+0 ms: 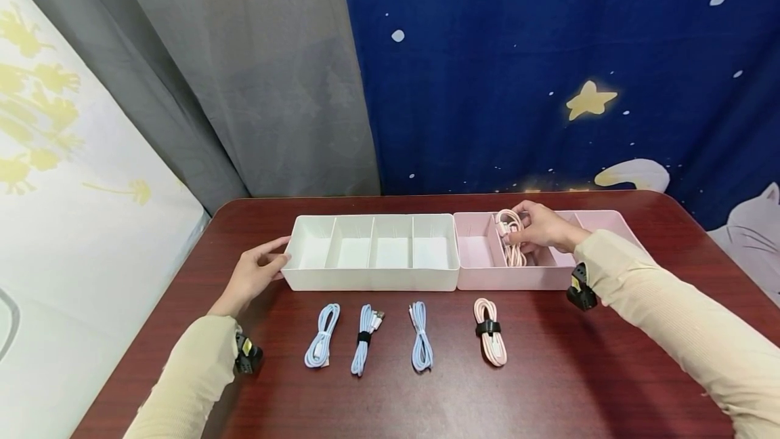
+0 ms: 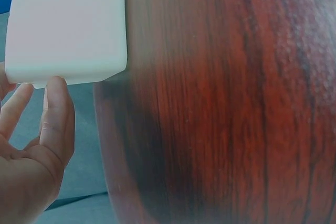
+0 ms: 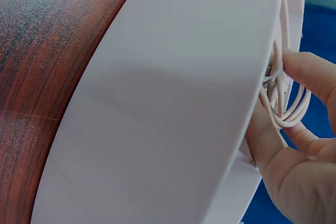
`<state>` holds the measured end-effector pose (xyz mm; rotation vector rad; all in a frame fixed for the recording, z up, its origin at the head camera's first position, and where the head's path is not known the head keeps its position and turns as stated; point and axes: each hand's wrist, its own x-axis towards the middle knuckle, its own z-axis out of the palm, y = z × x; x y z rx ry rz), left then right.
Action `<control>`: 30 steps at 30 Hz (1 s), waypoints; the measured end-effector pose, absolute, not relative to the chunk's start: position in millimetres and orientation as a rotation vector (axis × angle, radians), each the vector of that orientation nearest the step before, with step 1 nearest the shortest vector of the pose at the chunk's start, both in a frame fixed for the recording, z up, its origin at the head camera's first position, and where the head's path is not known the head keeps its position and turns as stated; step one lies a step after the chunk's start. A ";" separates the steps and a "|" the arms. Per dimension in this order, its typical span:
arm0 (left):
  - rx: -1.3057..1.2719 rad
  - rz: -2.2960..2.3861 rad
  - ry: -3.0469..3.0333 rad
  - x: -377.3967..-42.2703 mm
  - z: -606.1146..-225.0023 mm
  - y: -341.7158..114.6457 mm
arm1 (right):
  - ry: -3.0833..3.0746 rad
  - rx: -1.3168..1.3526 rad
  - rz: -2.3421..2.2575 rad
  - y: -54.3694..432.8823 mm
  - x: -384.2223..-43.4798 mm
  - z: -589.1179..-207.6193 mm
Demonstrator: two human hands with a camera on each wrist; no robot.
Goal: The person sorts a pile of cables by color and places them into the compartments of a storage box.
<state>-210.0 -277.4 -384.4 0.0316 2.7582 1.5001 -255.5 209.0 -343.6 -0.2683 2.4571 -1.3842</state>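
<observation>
My left hand (image 1: 254,274) touches the left end of a white divided box (image 1: 372,280), its fingers fairly straight. In the left wrist view the fingertips (image 2: 56,85) rest against the end wall of that box. My right hand (image 1: 544,227) holds a coiled pink cable (image 1: 515,255) inside a compartment of the pink divided box (image 1: 518,280), just right of a divider. The right wrist view shows the cable (image 3: 286,114) between thumb and fingers at the box rim; its lower part is hidden behind the wall.
On the dark red table (image 1: 451,402) before the boxes lie a blue coiled cable (image 1: 321,336), a blue cable with black strap (image 1: 363,351), another blue cable (image 1: 421,337) and a pink cable with black strap (image 1: 490,347). Curtains (image 1: 487,87) hang behind.
</observation>
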 end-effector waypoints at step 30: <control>0.030 1.512 2.743 -209.9 -384.0 -277.6 | 2.515 -0.265 -1.265 208.6 -255.6 -338.2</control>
